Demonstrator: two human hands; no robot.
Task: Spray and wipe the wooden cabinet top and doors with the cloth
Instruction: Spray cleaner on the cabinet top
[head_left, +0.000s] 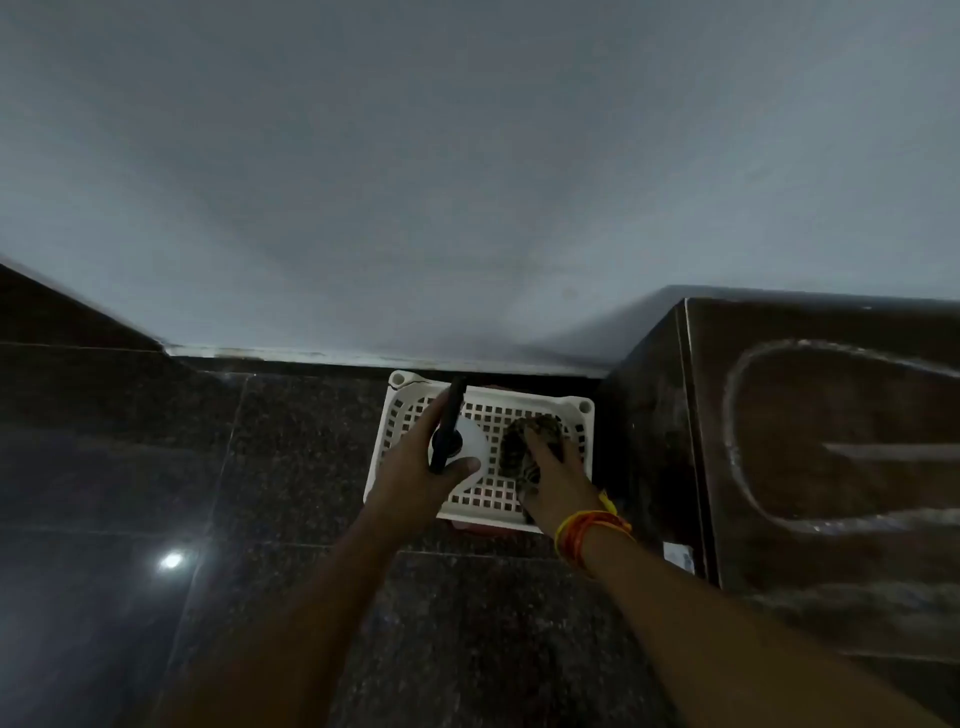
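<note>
I look down at a dark speckled stone floor (291, 457), polished, with one bright light reflection on the left. A plain grey wall (467, 182) fills the upper half. On the right stands one dark wooden cabinet (831, 467); its top shows pale curved streaks.

Against the wall, just beside the cabinet, one white plastic basket (582, 415) with a grid of holes sits on the floor.

I count two hands, one bottle, one cloth. My left hand (415, 467) has its grip clamped on the white spray bottle (475, 441) with a black nozzle, over the left part of the basket. My right hand (556, 478) has its grip pressed on the dark patterned cloth (524, 441), which lies in the right part of the basket. The right wrist carries orange and yellow threads (587, 530).
</note>
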